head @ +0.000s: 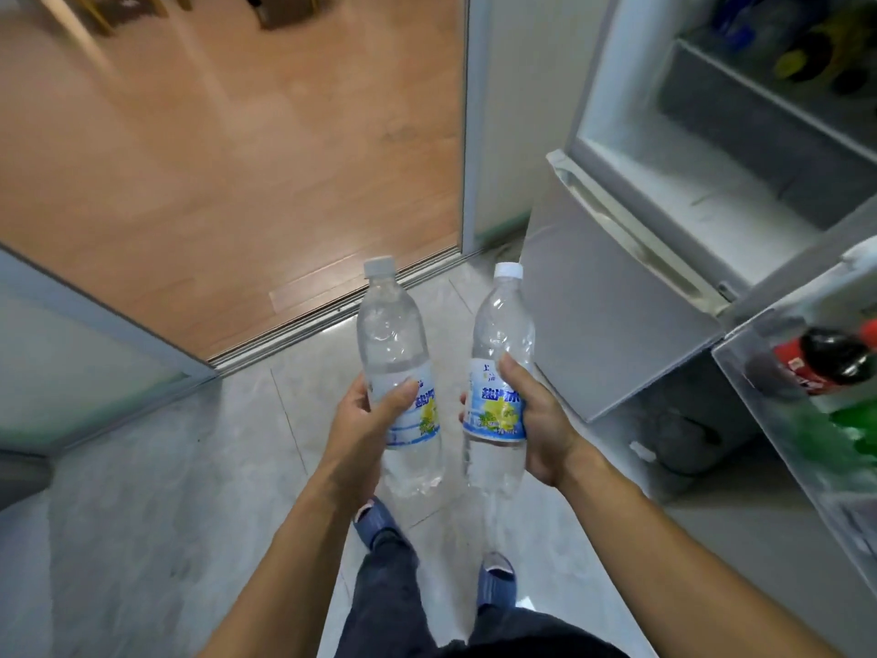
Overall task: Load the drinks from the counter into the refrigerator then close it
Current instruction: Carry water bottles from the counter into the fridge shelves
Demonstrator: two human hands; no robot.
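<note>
Our left hand (pixel 368 415) is clenched around the labelled middle of a clear bottle (pixel 396 372), thumb across the front of the label. Our right hand (pixel 531 415) grasps a second clear bottle (pixel 498 372) in the same manner, at its blue, white and yellow label. Both bottles stand nearly upright, white caps up, close beside each other but apart, held above the grey tiled floor (pixel 166 515). The refrigerator (pixel 617 301) stands to the right with its upper compartment open. Its door (pixel 783 420) swings toward us at far right; the door shelf carries a dark cola bottle (pixel 825 358) and a green bottle (pixel 849 420). Further bottles on the upper interior shelf are too blurred to identify.
</note>
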